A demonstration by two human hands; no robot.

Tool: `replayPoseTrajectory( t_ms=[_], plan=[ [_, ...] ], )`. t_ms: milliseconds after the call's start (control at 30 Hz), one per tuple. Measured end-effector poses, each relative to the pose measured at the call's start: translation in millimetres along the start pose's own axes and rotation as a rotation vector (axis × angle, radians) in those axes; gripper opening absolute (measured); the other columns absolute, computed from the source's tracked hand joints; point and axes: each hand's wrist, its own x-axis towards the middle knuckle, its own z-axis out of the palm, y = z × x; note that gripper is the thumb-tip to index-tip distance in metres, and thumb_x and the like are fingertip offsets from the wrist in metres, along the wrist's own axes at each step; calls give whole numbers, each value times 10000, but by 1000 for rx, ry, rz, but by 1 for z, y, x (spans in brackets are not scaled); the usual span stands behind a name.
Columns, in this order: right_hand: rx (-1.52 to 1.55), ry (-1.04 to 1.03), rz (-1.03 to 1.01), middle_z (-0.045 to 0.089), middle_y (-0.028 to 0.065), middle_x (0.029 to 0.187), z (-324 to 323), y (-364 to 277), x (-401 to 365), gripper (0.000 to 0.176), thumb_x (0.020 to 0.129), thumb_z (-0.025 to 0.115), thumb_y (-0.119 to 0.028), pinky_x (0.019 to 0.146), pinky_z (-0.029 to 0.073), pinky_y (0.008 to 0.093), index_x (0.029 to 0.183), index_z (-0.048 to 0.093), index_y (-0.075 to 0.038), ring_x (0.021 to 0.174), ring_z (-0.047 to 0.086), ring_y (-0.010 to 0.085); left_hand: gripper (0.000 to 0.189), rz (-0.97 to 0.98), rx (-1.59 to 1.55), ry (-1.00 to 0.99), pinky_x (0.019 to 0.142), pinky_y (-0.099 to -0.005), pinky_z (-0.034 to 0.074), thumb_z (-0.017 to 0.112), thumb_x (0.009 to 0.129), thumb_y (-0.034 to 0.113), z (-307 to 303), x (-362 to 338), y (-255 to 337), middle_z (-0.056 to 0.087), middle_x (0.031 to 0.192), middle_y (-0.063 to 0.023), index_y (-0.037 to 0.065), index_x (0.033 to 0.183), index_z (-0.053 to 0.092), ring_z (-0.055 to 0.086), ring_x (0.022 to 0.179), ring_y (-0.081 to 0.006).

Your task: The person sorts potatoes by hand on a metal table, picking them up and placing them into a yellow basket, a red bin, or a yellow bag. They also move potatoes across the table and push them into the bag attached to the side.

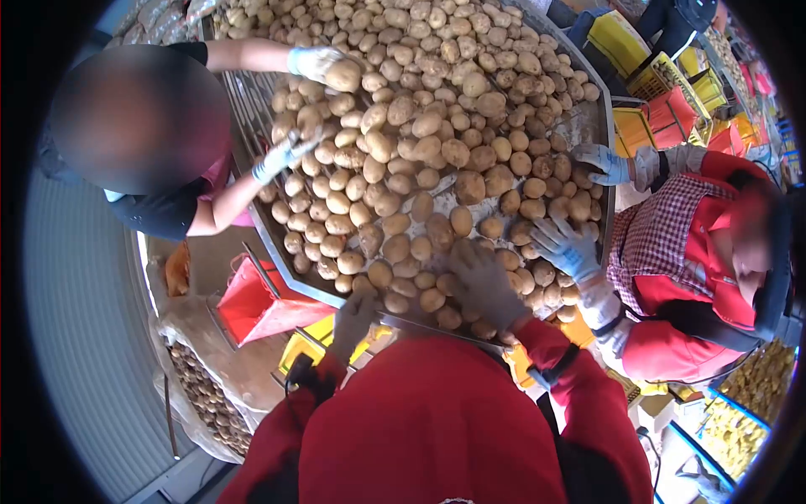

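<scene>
Potatoes (424,151) cover a metal-rimmed sorting table (285,267) in front of me. My right hand (484,287), in a grey glove, lies over the potatoes near the front rim with its fingers stretched out, slightly blurred. At the rim to the left is my gloved left hand (353,321), its fingertips next to a potato (379,274). Whether those fingers close on anything is not clear. Both my sleeves are red.
Across to the left, a co-worker's gloved hand (317,63) holds a potato. Another person's gloved hands (564,248) rest on potatoes at the right. A red bucket (262,304) hangs below the left rim, near a yellow crate (304,346). More crates (620,42) stand at upper right.
</scene>
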Motion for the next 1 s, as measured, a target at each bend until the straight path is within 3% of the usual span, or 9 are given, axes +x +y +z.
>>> replayPoseTrajectory(
  t_ms=[67,133,200,400,500,600,733,833,1000],
  plan=[
    [48,-413,298,551,239,1418,-60,13,60,508,873,710,-283,1071,442,521,1295,570,-36,1295,543,417,325,-100,-142,-33,603,-279,548,592,1074,265,0,5,17,761,927,-75,23,1272,684,676,627,-137],
    [-120,259,181,561,230,1405,-28,75,92,602,873,732,-333,1042,486,502,1346,536,-16,1286,547,404,337,-144,-219,-119,561,-250,504,595,1074,298,-9,4,30,776,945,-66,47,1274,696,675,604,-119],
    [-270,369,134,556,231,1421,-31,111,131,669,874,740,-361,1016,517,500,1423,500,-64,1320,533,388,344,-185,-228,-132,540,-233,471,596,1072,320,-12,5,28,782,967,-61,67,1281,701,678,610,-108],
    [-104,-354,633,604,227,1391,-79,71,169,697,901,705,-355,1019,513,527,1524,436,-197,1267,603,430,360,-178,-263,-127,512,-223,438,583,1076,351,-15,3,28,786,980,-42,102,1307,700,678,605,-97],
    [-53,-266,603,652,233,1299,-72,72,150,714,910,676,-320,975,537,532,1551,385,-196,1155,667,455,369,-166,-316,-151,491,-216,435,579,1078,368,-19,1,28,790,966,-34,97,1297,703,669,590,-96],
    [-132,-4,191,674,245,1240,-63,60,119,647,921,645,-280,944,550,542,1523,423,-199,1129,684,453,373,-144,-339,-170,489,-208,438,575,1081,373,-21,3,25,793,963,-32,88,1285,702,665,596,-89],
    [-223,-263,312,676,228,1253,-19,17,112,571,946,630,-271,953,556,522,1486,490,-144,1129,684,422,376,-167,-315,-200,525,-214,477,567,1088,368,-22,4,28,793,1006,-34,78,1292,692,677,669,-71],
    [276,-188,442,676,165,1281,-24,19,127,532,986,618,-314,941,572,454,1475,525,-126,1087,705,326,376,-117,-460,-226,662,-230,550,563,1093,350,-14,15,3,778,1086,-52,68,1319,667,710,807,-94],
    [1558,-106,505,701,86,1107,-35,-15,81,481,1078,483,-437,764,568,277,1265,640,-23,959,696,167,473,22,-624,-243,920,-317,571,528,1112,318,-10,-18,104,617,1415,-70,72,1516,503,704,1095,-167]
  ],
)
